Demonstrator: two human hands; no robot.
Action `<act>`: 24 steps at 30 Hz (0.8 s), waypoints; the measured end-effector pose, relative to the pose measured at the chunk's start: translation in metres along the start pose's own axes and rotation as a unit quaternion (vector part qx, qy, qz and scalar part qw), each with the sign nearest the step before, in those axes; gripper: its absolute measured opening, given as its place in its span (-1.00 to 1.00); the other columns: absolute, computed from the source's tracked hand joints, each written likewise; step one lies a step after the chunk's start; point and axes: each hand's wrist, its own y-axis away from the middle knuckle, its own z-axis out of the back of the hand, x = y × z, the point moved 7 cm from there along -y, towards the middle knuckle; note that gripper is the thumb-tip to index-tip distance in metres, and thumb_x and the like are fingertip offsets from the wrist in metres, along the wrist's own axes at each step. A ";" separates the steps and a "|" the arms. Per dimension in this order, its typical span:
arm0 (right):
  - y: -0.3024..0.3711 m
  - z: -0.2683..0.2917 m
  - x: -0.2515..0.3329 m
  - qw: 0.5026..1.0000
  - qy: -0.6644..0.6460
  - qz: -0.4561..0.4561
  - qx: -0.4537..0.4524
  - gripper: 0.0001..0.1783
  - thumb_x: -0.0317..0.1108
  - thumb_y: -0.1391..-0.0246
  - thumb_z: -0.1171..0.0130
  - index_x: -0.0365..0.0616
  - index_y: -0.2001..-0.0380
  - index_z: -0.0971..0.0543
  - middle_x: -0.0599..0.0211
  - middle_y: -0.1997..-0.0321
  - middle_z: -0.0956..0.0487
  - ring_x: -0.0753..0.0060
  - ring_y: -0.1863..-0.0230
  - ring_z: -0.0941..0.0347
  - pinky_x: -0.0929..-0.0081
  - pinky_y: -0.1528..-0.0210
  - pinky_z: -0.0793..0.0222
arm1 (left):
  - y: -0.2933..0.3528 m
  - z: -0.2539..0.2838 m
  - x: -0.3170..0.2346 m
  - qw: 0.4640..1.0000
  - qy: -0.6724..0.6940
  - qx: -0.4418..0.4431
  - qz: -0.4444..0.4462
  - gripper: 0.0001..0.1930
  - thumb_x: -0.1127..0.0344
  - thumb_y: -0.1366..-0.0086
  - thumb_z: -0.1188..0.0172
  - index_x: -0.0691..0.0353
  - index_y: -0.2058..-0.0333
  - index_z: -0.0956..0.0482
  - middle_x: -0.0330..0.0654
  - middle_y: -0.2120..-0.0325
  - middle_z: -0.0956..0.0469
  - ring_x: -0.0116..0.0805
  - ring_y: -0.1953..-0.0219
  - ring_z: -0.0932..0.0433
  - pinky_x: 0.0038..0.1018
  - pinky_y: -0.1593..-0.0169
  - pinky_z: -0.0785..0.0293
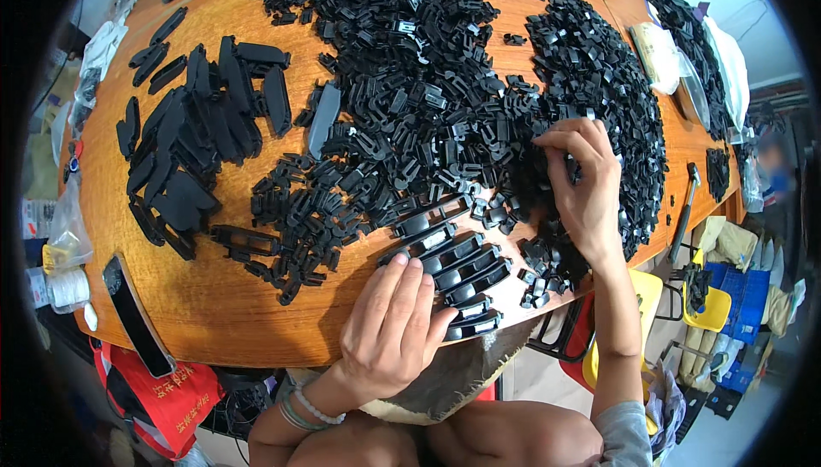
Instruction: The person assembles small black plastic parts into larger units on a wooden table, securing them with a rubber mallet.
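Note:
Several long black plastic parts (466, 263) lie side by side in a row at the table's near edge. My left hand (386, 322) rests on their left ends, its fingers stretched out over them. Farther right, my right hand (588, 185) is at the near side of a heap of small black plastic clips (590, 65). Thumb and forefinger are pinched together there; whatever is between them is too small to make out. A large heap of black U-shaped plastic pieces (428, 116) spreads across the middle, and a few small clips (537, 283) lie right of the row.
Long flat black pieces (184, 146) are piled on the left of the wooden table (282, 334). A phone (137, 317) lies at the near left edge. A hammer (684, 215) lies at the right edge, beyond which stands a yellow stool (705, 309). A red bag (162, 403) hangs below left.

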 end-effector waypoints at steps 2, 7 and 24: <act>-0.001 -0.004 -0.002 0.999 0.035 0.023 0.026 -0.78 -0.66 0.17 -0.14 -0.20 0.37 -0.54 0.22 0.26 -0.47 0.14 0.19 -0.36 0.31 0.10 -0.28 | 0.000 0.000 0.000 1.000 -0.001 0.000 0.001 -0.60 0.30 -0.06 -0.33 0.52 0.22 -0.51 0.12 0.19 -0.51 0.04 0.07 -0.50 -0.22 0.07 -0.52; -0.006 -0.007 -0.002 0.996 0.039 0.064 0.046 -0.75 -0.63 0.20 -0.18 -0.19 0.35 -0.52 0.26 0.23 -0.48 0.16 0.17 -0.36 0.32 0.08 -0.27 | -0.003 0.001 -0.001 1.000 -0.006 0.001 -0.012 -0.64 0.27 -0.16 -0.24 0.54 0.24 -0.52 0.14 0.20 -0.51 0.03 0.06 -0.50 -0.21 0.08 -0.54; 0.042 -0.006 -0.003 0.851 -0.485 -0.202 -0.010 -0.80 -0.64 -0.06 -0.09 -0.34 0.20 -0.48 0.27 0.26 -0.54 0.56 0.33 -0.50 0.62 0.24 -0.46 | -0.002 0.000 -0.003 1.000 -0.004 0.017 -0.012 -0.54 0.23 -0.08 -0.31 0.46 0.13 -0.48 0.12 0.11 -0.48 0.05 -0.01 -0.42 -0.10 -0.07 -0.35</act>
